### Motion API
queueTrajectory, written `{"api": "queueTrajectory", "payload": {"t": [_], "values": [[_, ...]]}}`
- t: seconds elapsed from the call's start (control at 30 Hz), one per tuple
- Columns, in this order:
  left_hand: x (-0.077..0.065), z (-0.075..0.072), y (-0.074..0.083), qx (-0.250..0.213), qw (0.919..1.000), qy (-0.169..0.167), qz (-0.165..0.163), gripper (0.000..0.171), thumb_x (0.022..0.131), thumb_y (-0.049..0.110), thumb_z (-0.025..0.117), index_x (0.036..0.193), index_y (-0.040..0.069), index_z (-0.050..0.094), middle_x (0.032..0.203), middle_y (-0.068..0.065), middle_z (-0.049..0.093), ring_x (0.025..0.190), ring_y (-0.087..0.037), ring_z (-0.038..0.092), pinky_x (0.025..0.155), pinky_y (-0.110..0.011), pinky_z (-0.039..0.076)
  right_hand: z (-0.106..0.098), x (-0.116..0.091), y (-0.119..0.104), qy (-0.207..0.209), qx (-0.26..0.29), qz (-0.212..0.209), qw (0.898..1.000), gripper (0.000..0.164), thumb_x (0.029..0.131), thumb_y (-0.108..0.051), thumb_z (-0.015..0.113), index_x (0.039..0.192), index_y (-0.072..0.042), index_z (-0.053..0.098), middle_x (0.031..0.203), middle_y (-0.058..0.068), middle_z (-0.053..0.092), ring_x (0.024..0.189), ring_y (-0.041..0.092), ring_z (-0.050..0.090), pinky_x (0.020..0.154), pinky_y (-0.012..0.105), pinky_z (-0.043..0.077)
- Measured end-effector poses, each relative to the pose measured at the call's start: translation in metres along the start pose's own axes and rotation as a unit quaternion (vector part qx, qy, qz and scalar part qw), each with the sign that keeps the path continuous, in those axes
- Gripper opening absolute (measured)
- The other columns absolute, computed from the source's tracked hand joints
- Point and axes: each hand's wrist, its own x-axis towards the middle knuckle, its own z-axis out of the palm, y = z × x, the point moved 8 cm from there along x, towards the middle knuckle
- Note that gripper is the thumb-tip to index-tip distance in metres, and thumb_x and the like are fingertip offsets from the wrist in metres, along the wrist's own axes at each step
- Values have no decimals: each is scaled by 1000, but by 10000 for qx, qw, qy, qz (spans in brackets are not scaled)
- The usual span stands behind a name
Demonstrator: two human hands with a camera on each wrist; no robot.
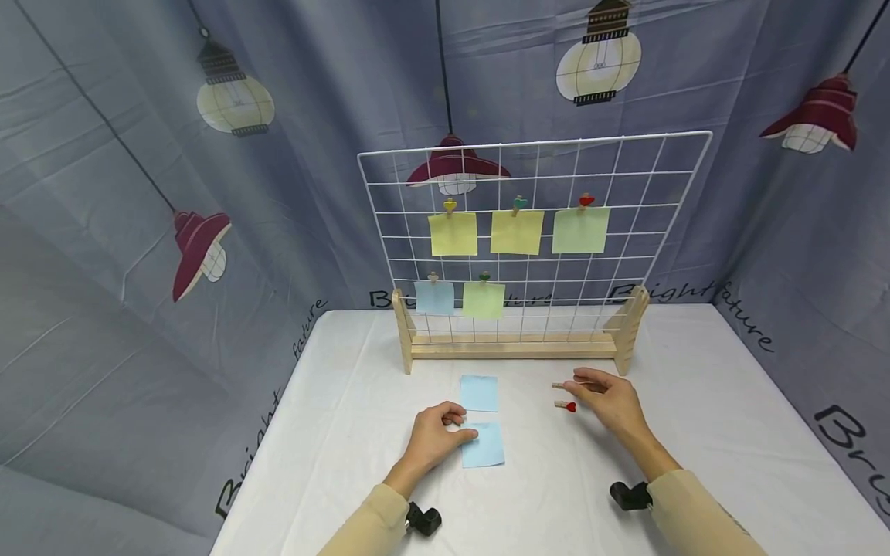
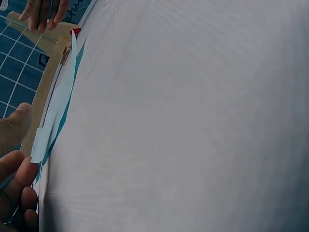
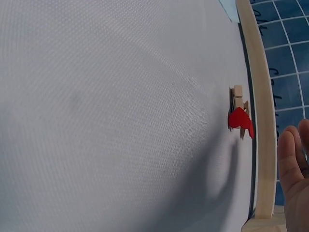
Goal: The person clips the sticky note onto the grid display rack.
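Two blue sticky notes lie on the white table, one behind the other. At the left edge of the nearer blue sticky note (image 1: pixel 484 448) is my left hand (image 1: pixel 431 440), its thumb over the note. In the left wrist view, thumb and fingers stand apart, and a note corner (image 2: pixel 38 147) meets a fingertip. The farther blue sticky note (image 1: pixel 479 392) lies just beyond. My right hand (image 1: pixel 612 401) hovers beside two small wooden clothespins, fingers loosely extended. The nearer clothespin (image 1: pixel 562 405) bears a red heart (image 3: pixel 240 118); my fingers partly hide the farther clothespin (image 1: pixel 558 385).
A white wire grid (image 1: pixel 535 270) on a wooden stand (image 1: pixel 514 349) rises behind my hands. Yellow, green and blue notes hang from it by heart clips, three above and two below. Dark wrist cameras (image 1: pixel 424 520) sit on both wrists. A patterned blue-grey curtain (image 1: pixel 313 193) surrounds the table.
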Motion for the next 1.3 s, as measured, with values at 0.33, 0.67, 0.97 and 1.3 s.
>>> {"api": "queueTrajectory", "payload": {"t": [0.33,0.67,0.97,1.3], "values": [[0,2,-3,181,9998,84,80,25,78,18,91,98,15,76,84,9,73,84,-9,63,87,-31,51,1,0,4,-23,43,115,9999,65,89,-49,78,136,-5,67,122,15,74,108,24,70,76,17,53],[0,1,-4,208,9995,179,131,11,82,15,87,89,18,80,78,11,72,80,-5,60,89,-34,48,3,2,6,-58,35,163,9998,62,91,-47,78,137,-7,66,126,14,72,101,9,67,77,18,53],[1,2,-4,143,9997,152,106,7,84,15,85,87,20,82,88,8,77,88,-8,66,78,-23,52,8,5,12,-89,171,125,9997,59,91,-39,80,135,-3,66,117,15,75,91,-3,65,74,16,54],[1,0,-1,-80,9995,209,236,5,85,14,85,85,17,80,86,6,76,78,-2,62,71,-21,51,14,1,16,-165,176,219,9995,58,92,-38,79,135,-2,66,120,18,74,98,12,70,74,15,53]]}}
